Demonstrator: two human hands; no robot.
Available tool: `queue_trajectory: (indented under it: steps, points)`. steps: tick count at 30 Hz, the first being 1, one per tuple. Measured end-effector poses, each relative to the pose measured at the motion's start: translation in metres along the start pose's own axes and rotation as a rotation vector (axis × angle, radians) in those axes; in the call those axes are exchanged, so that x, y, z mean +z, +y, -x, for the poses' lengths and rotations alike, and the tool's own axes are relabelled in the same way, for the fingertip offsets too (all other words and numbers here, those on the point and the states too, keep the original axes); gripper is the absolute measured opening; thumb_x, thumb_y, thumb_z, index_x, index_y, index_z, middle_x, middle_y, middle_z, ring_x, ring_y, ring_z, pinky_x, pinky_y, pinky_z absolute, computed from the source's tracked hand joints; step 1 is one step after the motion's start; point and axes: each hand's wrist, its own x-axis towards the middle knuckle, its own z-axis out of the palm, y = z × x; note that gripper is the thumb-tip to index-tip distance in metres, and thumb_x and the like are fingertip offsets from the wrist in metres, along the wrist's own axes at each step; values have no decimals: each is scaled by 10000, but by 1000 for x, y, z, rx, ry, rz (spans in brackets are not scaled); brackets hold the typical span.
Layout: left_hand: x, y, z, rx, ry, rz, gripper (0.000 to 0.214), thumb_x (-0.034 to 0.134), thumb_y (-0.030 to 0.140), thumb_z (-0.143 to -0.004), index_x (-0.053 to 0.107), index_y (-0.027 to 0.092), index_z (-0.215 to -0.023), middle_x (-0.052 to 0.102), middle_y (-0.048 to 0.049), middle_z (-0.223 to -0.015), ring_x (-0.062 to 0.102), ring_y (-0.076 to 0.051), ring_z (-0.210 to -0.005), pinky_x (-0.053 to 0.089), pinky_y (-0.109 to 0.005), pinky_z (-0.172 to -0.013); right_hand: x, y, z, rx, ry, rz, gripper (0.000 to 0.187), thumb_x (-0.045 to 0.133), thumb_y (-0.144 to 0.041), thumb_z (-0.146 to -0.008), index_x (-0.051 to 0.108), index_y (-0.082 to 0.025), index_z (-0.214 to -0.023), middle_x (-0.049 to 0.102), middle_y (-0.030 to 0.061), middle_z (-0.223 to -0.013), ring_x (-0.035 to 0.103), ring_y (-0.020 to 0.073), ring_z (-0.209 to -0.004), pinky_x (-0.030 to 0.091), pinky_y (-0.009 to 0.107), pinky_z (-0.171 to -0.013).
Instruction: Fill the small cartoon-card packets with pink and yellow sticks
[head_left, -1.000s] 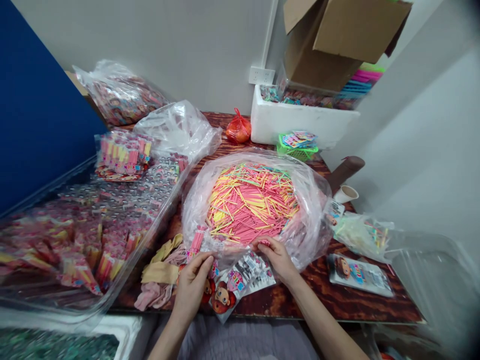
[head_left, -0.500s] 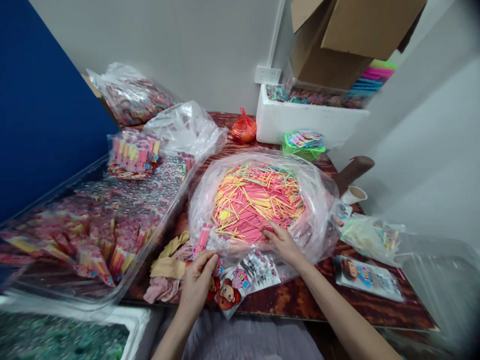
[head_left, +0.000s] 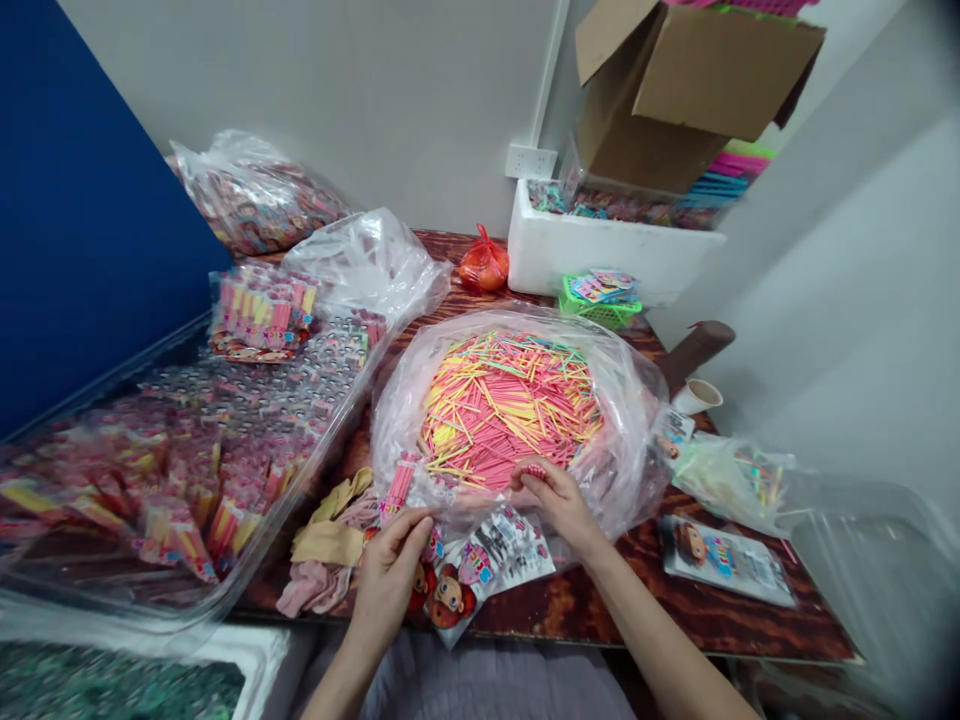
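A big clear plastic bag (head_left: 637, 440) lies open on the wooden table (head_left: 600, 600), full of thin pink, yellow and green sticks (head_left: 510, 405). My right hand (head_left: 551, 500) reaches over the bag's near rim, fingers pinched on a small bunch of pink sticks. My left hand (head_left: 390, 570) rests at the table's front edge, fingers curled on a small printed cartoon packet (head_left: 480, 560) that lies flat between both hands. A filled packet of pink sticks (head_left: 397, 487) leans by the bag, just above my left hand.
A large clear tray (head_left: 315, 460) of filled packets fills the left side. Rolled cloths (head_left: 330, 540) lie beside my left hand. A white foam box (head_left: 600, 255), green basket (head_left: 600, 300), orange bag (head_left: 484, 265), paper cup (head_left: 697, 395) and cardboard box (head_left: 675, 90) stand behind; another packet (head_left: 724, 560) lies right.
My right hand moved from the bag's near edge up into the sticks and closed on a few. The left hand stayed on the packet. The view shifted slightly.
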Motion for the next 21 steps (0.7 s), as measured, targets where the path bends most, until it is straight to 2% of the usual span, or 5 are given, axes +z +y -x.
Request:
queue_trajectory:
  steps: [5,9,15,21]
  points:
    - [2,5,2,10,-19,-15,280,602,400,-826,738,170,-909,723,-49,-808,670,-220,-835,527,-303,-783,-14,32,15,2,147,36,201,617,-391,-840,673,-198,-827,672,31,-810,617,198,-814,469,309,-776]
    - [4,11,1,40,-2,-45,261,603,389,-823,742,173,-869,740,-58,-870,673,-217,-846,525,-290,-775,-16,49,19,12,176,42,230,619,-420,-833,669,-198,-799,677,40,-802,620,216,-805,474,323,-770]
    - [7,16,3,136,-24,-75,233,585,347,-850,743,184,-899,736,-63,-932,665,-210,-903,513,-280,-808,-13,29,17,-73,147,40,170,579,-340,-881,685,-210,-860,680,31,-855,618,201,-856,449,307,-811]
    - [5,14,5,141,-55,-80,230,574,338,-862,741,187,-909,734,-64,-938,662,-207,-902,509,-279,-807,0,7,20,-107,89,41,167,568,-307,-895,701,-215,-857,681,29,-860,622,187,-856,457,299,-811]
